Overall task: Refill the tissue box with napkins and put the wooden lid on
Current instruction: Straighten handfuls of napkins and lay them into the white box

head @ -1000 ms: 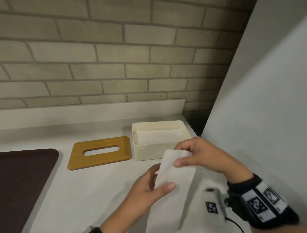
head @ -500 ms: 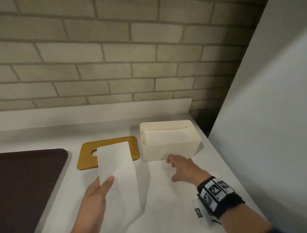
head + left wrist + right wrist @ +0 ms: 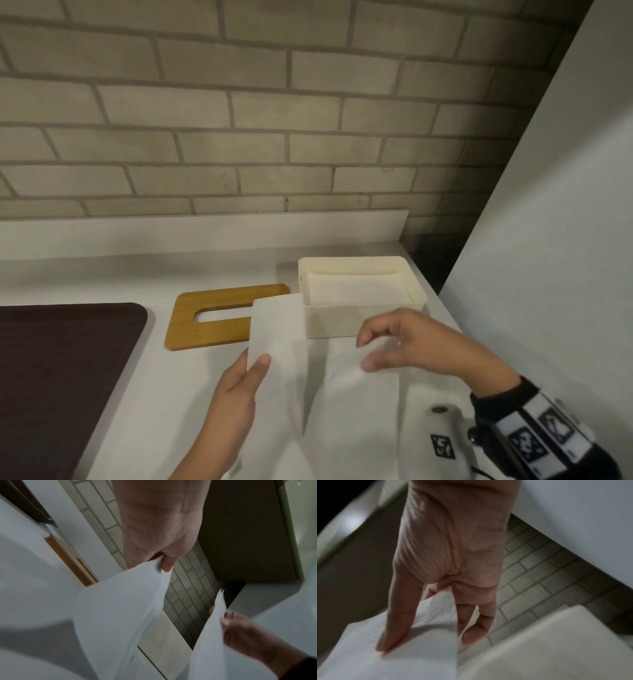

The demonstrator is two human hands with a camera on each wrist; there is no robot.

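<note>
Since a moment ago the right hand [image 3: 416, 346] has risen off the white tabletop [image 3: 144, 394] pinching a second white paper napkin [image 3: 359, 387], the left hand [image 3: 233, 397] pinching another [image 3: 274, 329]; beyond them, the cream plastic tissue box [image 3: 363, 317] sits part-filled, its slotted wooden lid [image 3: 202, 329] unplaced.

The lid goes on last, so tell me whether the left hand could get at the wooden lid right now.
Probably not yet: the left hand holds a napkin that hangs over the wooden lid's right end. The lid's left part lies bare and close.
</note>
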